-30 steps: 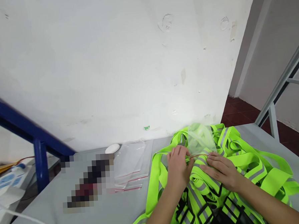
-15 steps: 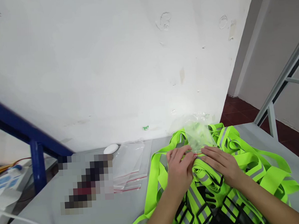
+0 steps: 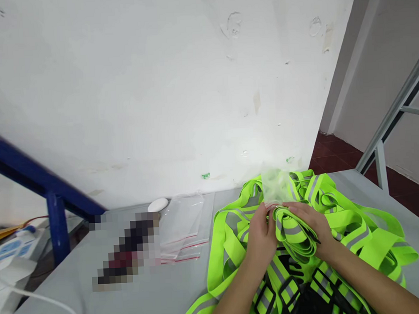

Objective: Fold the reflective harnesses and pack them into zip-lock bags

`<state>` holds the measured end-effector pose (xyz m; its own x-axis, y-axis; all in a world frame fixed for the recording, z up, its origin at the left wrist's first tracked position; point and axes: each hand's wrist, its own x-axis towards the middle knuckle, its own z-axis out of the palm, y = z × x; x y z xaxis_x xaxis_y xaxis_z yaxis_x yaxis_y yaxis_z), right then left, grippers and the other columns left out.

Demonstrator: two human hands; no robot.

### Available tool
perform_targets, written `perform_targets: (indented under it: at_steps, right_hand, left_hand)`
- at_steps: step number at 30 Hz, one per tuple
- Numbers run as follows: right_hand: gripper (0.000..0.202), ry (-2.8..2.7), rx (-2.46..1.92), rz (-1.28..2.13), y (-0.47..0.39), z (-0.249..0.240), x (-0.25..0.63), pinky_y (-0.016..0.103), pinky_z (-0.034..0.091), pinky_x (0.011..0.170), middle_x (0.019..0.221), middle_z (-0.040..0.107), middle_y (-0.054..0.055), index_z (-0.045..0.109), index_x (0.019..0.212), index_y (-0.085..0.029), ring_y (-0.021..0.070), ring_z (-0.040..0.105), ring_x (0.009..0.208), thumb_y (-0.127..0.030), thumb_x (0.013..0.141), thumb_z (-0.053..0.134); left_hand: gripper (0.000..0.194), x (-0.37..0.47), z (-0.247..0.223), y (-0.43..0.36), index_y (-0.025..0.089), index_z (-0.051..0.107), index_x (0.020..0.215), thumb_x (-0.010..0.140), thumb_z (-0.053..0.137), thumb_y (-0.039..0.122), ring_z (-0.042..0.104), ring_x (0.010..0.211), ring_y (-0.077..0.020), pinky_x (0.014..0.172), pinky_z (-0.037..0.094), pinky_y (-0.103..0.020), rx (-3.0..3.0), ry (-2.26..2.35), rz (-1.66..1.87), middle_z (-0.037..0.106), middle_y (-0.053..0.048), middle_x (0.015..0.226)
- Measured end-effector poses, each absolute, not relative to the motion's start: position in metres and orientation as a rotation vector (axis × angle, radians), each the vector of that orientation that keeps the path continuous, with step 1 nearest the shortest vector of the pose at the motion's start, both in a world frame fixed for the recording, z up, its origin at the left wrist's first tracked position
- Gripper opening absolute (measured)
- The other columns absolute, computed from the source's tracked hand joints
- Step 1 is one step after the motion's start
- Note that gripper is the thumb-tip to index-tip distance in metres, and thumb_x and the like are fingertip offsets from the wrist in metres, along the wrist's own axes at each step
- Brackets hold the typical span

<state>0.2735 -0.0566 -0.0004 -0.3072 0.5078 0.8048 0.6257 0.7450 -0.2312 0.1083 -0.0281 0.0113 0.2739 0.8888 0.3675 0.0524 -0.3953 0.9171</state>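
A folded bundle of neon-green strap with grey reflective stripes is between my two hands. My left hand is closed on the red-edged mouth of a clear plastic bag, at the bundle's left. Wrapped round the bundle's right side is my right hand, its fingertips near the bag's mouth. The bag stands up beyond the bundle. Beneath and around both hands lies a heap of green straps with black buckles.
Clear zip bags with red edges lie on the grey table, left of the heap. Beside them are a white oval object and a blurred-out item. A blue metal frame stands left, a white wall behind.
The bundle has been raised and tilted, with its folded end now facing me. My left hand has closed on the bag's mouth, and my right hand has curled round the bundle.
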Motion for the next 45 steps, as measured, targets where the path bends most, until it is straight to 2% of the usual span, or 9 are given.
perform_targets:
  at_steps: [12, 17, 20, 24, 27, 30, 35, 39, 45]
  right_hand:
    - [0.063, -2.120, -1.021, -0.290, -0.054, -0.001, 0.286, 0.039, 0.054, 0.085, 0.137, 0.048, 0.014, 0.031, 0.147, -0.030, 0.0283, 0.054, 0.122, -0.024, 0.088, 0.054]
    - [0.069, -2.245, -1.279, -0.414, -0.050, -0.006, 0.290, 0.041, 0.055, 0.081, 0.134, 0.054, 0.013, 0.042, 0.143, -0.027, 0.0303, 0.057, 0.115, -0.009, 0.077, 0.054]
    - [0.067, -2.309, -1.303, -0.392, -0.050, -0.004, 0.289, 0.044, 0.054, 0.081, 0.131, 0.055, 0.015, 0.043, 0.142, -0.025, 0.0312, 0.058, 0.112, -0.013, 0.078, 0.056]
    - [0.070, -2.344, -1.313, -0.335, -0.053, 0.001, 0.286, 0.038, 0.055, 0.077, 0.132, 0.055, 0.015, 0.036, 0.147, -0.025, 0.0287, 0.061, 0.107, -0.018, 0.080, 0.056]
    - [0.072, -2.318, -1.319, -0.313, -0.055, 0.003, 0.284, 0.034, 0.056, 0.073, 0.136, 0.054, 0.014, 0.030, 0.150, -0.025, 0.0264, 0.063, 0.105, -0.018, 0.082, 0.054]
    - [0.074, -2.279, -1.313, -0.241, -0.055, 0.005, 0.283, 0.034, 0.056, 0.075, 0.139, 0.053, 0.012, 0.026, 0.151, -0.026, 0.0253, 0.064, 0.106, -0.018, 0.082, 0.053]
    - [0.070, -2.198, -1.336, -0.168, -0.056, 0.008, 0.282, 0.034, 0.056, 0.077, 0.143, 0.051, 0.009, 0.031, 0.148, -0.025, 0.0249, 0.063, 0.109, -0.022, 0.083, 0.056]
    - [0.070, -2.262, -1.296, -0.115, -0.056, 0.010, 0.284, 0.033, 0.056, 0.072, 0.151, 0.041, 0.006, 0.033, 0.146, -0.025, 0.0229, 0.064, 0.105, -0.015, 0.080, 0.053]
    - [0.087, -2.265, -1.401, -0.185, -0.056, 0.005, 0.279, 0.034, 0.056, 0.071, 0.140, 0.055, 0.004, 0.026, 0.150, -0.024, 0.0244, 0.063, 0.104, -0.007, 0.069, 0.052]
  left_hand:
    - [0.028, 0.095, 0.015, -0.028, 0.020, 0.061, 0.097, 0.095, 0.034, 0.015, 0.058, 0.081, -0.0205, 0.071, 0.047, -0.033, 2.213, 1.026, 1.453, 0.064, -0.007, 0.087]
    - [0.026, 0.089, 0.021, -0.023, 0.018, 0.059, 0.077, 0.093, 0.038, 0.016, 0.053, 0.072, -0.0191, 0.064, 0.044, -0.033, 2.327, 1.178, 1.429, 0.055, -0.005, 0.077]
    - [0.021, 0.087, 0.021, -0.019, 0.017, 0.060, 0.080, 0.091, 0.042, 0.015, 0.056, 0.078, -0.0182, 0.066, 0.048, -0.031, 2.390, 1.131, 1.383, 0.056, -0.008, 0.088]
    - [0.018, 0.085, 0.020, -0.015, 0.018, 0.059, 0.085, 0.091, 0.043, 0.011, 0.060, 0.099, -0.0195, 0.082, 0.053, -0.033, 2.417, 0.991, 1.373, 0.060, -0.011, 0.113]
    - [0.017, 0.084, 0.021, -0.015, 0.018, 0.059, 0.093, 0.091, 0.044, 0.010, 0.058, 0.112, -0.0217, 0.092, 0.051, -0.037, 2.529, 0.897, 1.358, 0.063, -0.011, 0.118]
    - [0.021, 0.085, 0.023, -0.015, 0.019, 0.060, 0.098, 0.088, 0.045, 0.008, 0.061, 0.109, -0.0213, 0.090, 0.051, -0.037, 2.622, 0.903, 1.394, 0.068, -0.009, 0.106]
    - [0.021, 0.085, 0.025, -0.015, 0.019, 0.054, 0.065, 0.083, 0.049, 0.009, 0.060, 0.073, -0.0190, 0.071, 0.047, -0.034, 2.774, 1.052, 1.398, 0.063, -0.003, 0.068]
    - [0.020, 0.082, 0.028, -0.016, 0.019, 0.055, 0.065, 0.083, 0.048, 0.012, 0.055, 0.068, -0.0181, 0.067, 0.040, -0.034, 2.882, 1.044, 1.260, 0.061, -0.003, 0.066]
    - [0.025, 0.084, 0.027, -0.019, 0.020, 0.053, 0.059, 0.083, 0.048, 0.013, 0.051, 0.067, -0.0178, 0.063, 0.033, -0.034, 2.872, 1.116, 1.261, 0.057, -0.002, 0.063]
